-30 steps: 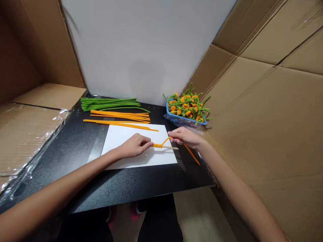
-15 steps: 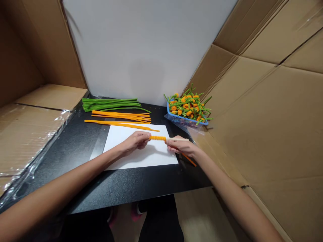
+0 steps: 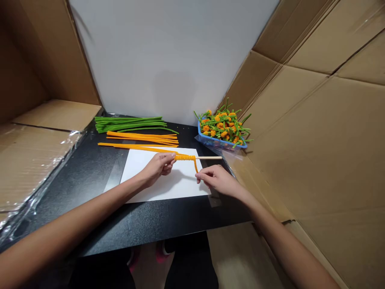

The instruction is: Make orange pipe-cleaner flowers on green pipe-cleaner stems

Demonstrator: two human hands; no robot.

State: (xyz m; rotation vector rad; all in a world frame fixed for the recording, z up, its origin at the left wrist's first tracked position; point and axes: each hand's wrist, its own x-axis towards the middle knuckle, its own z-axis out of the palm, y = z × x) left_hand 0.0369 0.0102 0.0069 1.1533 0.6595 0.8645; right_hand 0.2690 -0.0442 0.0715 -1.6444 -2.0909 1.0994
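Observation:
My left hand (image 3: 161, 165) is closed on the left end of a thin wooden stick (image 3: 212, 157), held level above a white sheet of paper (image 3: 144, 194). An orange pipe cleaner (image 3: 185, 157) is coiled tightly around the stick beside my left fingertips. Its loose end hangs down from the coil's right side, and my right hand (image 3: 215, 178) pinches it. The stick's right part is bare and sticks out above my right hand. More orange pipe cleaners (image 3: 144, 138) lie just beyond the paper, with a few reaching over its far edge.
A bundle of green pipe cleaners (image 3: 129, 124) lies at the back left of the black table (image 3: 120, 228). At the back right, a blue basket (image 3: 210, 141) is heaped with small orange and green pipe-cleaner pieces. Cardboard walls (image 3: 315, 140) stand on both sides.
My right hand has come off the stick, moving slightly down, and now pulls the pipe cleaner's loose end downward. The coiled stick has risen a little in view.

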